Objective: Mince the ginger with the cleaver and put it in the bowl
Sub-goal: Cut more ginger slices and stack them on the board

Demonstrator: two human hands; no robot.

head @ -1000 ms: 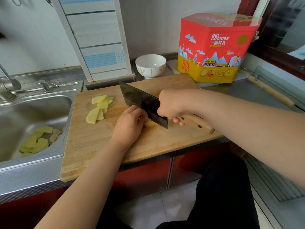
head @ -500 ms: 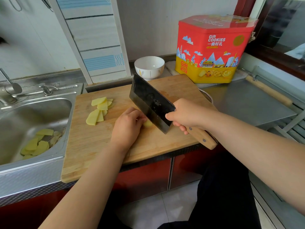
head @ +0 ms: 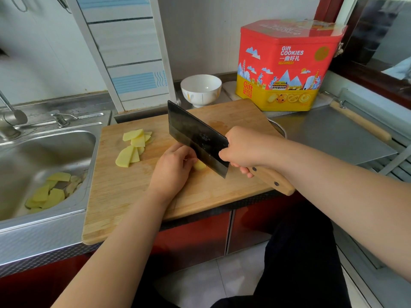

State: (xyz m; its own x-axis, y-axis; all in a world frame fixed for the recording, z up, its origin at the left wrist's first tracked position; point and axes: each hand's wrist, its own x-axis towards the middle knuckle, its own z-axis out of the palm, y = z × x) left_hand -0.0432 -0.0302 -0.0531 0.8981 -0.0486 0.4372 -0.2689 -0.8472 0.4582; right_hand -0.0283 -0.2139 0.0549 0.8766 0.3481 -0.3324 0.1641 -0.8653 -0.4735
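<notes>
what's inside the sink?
The sink holds a pile of yellow slices with some darker peel-like scraps. Whatever lies under the pile is hidden, as is the drain.

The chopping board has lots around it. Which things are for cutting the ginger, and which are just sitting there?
For the job:
- dark steel cleaver with wooden handle, in the right hand
- yellow ginger piece under the left hand
- pale ginger slices
- bamboo chopping board
- white ceramic bowl

Just lying about:
- red and yellow cookie tin
- steel sink with peelings

board front (head: 124, 203) bare | cleaver (head: 195, 136) and cookie tin (head: 287, 63) flank the bowl (head: 200, 90)
</notes>
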